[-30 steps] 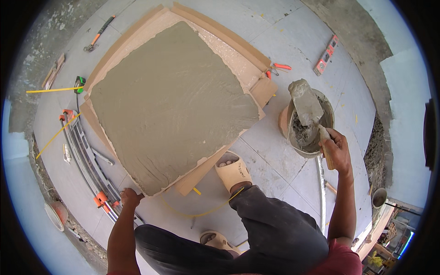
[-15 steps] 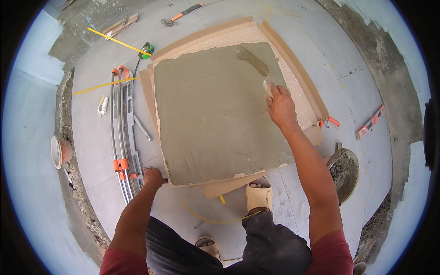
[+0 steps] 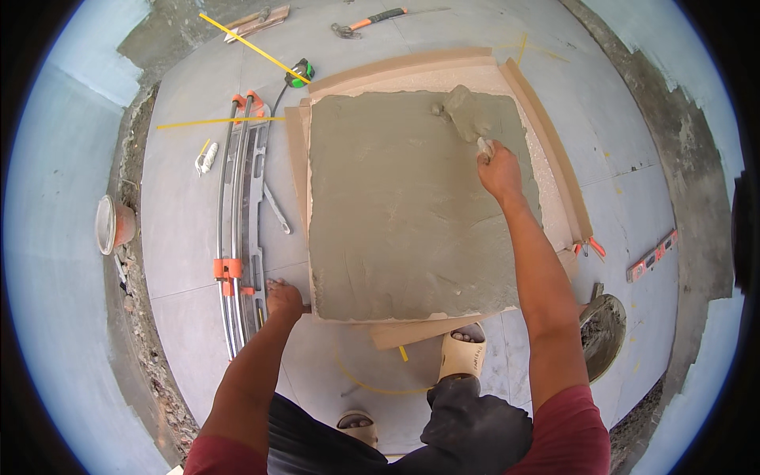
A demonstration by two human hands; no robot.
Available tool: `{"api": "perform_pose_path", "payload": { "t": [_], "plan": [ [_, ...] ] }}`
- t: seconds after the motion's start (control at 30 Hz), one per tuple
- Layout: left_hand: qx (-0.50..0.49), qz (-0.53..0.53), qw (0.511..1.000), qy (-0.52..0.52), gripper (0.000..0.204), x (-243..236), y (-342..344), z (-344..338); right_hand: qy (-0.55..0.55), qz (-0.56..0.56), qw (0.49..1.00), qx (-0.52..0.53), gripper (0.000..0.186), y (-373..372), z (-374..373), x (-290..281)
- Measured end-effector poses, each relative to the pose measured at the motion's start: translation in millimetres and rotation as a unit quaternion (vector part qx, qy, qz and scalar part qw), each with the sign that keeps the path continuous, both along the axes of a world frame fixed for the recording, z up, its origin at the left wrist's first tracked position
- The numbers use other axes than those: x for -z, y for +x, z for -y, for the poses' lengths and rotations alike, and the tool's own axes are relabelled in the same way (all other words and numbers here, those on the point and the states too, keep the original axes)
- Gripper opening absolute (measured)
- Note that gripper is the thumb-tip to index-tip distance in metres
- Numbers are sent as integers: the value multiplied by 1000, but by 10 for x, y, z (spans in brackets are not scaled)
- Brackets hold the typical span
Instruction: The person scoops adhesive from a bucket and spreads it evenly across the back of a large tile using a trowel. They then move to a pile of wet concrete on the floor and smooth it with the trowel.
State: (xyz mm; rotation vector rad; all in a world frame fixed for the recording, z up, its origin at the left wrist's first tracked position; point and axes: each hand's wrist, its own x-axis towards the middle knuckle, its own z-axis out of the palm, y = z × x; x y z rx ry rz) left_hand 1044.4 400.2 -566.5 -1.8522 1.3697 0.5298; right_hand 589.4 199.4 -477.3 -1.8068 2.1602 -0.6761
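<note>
My right hand [image 3: 500, 169] is closed around the handle of a trowel [image 3: 467, 115]. Its mortar-coated blade is at the far right part of a square slab [image 3: 412, 214] spread with wet grey mortar. A small lump of mortar [image 3: 436, 109] lies just left of the blade. My left hand [image 3: 285, 301] is curled low beside the slab's near left corner, next to a tile cutter [image 3: 237, 222]. A short dark piece shows between that hand and the corner; what the fingers hold is hidden. Under the slab are pieces of brown cardboard [image 3: 546, 142].
A tape measure [image 3: 299, 73] and a hammer [image 3: 368, 24] lie beyond the slab. To the right are red-handled pliers [image 3: 590, 247], a spirit level [image 3: 652, 256] and a mortar bucket [image 3: 603, 336]. Another bucket [image 3: 115, 225] stands far left. My sandalled feet [image 3: 461, 352] are close in front.
The trowel's blade has turned and now shows its broad, mortar-covered face; a lump appears beside it. My left hand stays by the corner. The whole view has shifted slightly.
</note>
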Motion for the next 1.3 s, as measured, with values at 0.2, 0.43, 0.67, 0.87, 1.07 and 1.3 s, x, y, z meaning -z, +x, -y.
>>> {"api": "perform_pose_path", "payload": {
  "t": [0.2,0.43,0.67,0.87,1.07,1.3],
  "plan": [
    [-14,-3,1000,-11,116,-53,-7,8,68,44,997,-11,36,146,254,305],
    [18,-5,1000,-9,105,87,57,8,114,-25,993,-29,44,-133,550,555],
    [14,-15,1000,-1,117,-33,40,26,248,212,936,-132,43,928,435,289],
    [7,-10,999,-30,125,35,115,-43,133,14,991,-24,44,522,384,359],
    [2,-5,998,-61,125,287,204,-92,140,-17,985,103,45,-417,666,496],
    [36,-1,999,8,92,-69,8,43,163,233,958,21,49,686,654,499]
  ]
}}
